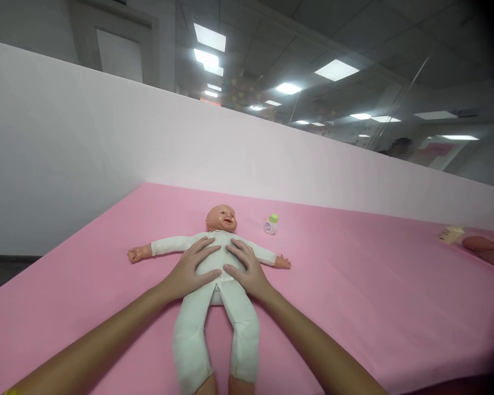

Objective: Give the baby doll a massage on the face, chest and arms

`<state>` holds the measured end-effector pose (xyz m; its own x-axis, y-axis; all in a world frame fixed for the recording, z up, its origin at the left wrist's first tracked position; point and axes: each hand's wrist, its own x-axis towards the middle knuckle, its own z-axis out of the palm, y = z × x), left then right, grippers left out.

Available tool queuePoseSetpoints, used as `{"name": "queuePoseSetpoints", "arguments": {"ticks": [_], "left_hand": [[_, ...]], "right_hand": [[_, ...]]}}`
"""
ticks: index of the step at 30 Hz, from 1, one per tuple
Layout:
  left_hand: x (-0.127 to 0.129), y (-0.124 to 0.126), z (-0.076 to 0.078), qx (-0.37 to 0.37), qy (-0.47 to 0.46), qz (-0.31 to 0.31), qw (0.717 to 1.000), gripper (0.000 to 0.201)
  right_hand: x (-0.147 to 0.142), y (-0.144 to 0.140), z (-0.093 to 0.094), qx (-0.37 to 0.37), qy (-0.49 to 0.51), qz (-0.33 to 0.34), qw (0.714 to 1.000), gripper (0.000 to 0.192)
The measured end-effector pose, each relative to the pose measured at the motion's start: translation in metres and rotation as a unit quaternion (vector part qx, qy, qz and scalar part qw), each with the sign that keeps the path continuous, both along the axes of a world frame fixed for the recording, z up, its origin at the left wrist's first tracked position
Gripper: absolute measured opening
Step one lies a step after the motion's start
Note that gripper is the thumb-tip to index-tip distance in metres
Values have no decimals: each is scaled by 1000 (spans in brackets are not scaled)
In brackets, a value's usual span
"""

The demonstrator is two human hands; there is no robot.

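Observation:
A baby doll in a white one-piece suit lies on its back on the pink surface, arms spread, head away from me. My left hand rests flat on the left side of its torso, fingers spread. My right hand lies flat on the right side of the torso, thumb toward the middle. Neither hand grips anything; both press on the doll's belly and chest.
A small baby bottle with a green cap stands just right of the doll's head. At the far right edge lie a plastic-wrapped item and a small pack. A pale pink partition wall backs the surface.

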<state>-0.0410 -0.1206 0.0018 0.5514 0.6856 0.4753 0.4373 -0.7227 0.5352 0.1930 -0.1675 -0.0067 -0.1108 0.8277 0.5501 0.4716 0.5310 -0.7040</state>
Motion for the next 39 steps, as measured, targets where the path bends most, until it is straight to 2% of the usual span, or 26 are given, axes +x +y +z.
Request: {"name": "queuePoseSetpoints", "arguments": {"ticks": [3, 6, 9, 13, 15, 19, 24, 30, 32, 36, 39], "left_hand": [[1, -1, 5, 3, -29, -8, 1000, 36], [2, -4, 10, 19, -51, -11, 998, 24], [2, -5, 10, 34, -57, -5, 998, 25], [1, -2, 4, 44, -14, -12, 999, 47], [0, 1, 0, 36, 8, -12, 999, 55], [0, 6, -1, 23, -1, -13, 1000, 44], [1, 3, 8, 29, -46, -3, 999, 29], [4, -4, 11, 38, -68, 14, 997, 26], [4, -4, 8, 34, -58, 13, 998, 31], [3, -1, 2, 4, -32, -3, 999, 45], [2, -2, 1, -4, -24, -8, 1000, 48]], "right_hand": [[-1, 1, 4, 28, 13, 12, 999, 28], [-4, 0, 8, 50, 30, 13, 998, 21], [-6, -2, 9, 65, 30, 6, 997, 20], [-4, -3, 8, 39, 11, 3, 999, 44], [-2, -3, 7, 15, 2, 4, 1000, 49], [1, 2, 6, 24, -2, 20, 1000, 34], [1, 3, 9, 62, 3, 6, 998, 24], [-3, -2, 12, 75, 16, 5, 997, 18], [-3, -4, 12, 63, 12, 5, 998, 25], [1, -6, 10, -4, -8, 16, 1000, 53], [3, -7, 10, -21, -13, 23, 999, 49]]}}
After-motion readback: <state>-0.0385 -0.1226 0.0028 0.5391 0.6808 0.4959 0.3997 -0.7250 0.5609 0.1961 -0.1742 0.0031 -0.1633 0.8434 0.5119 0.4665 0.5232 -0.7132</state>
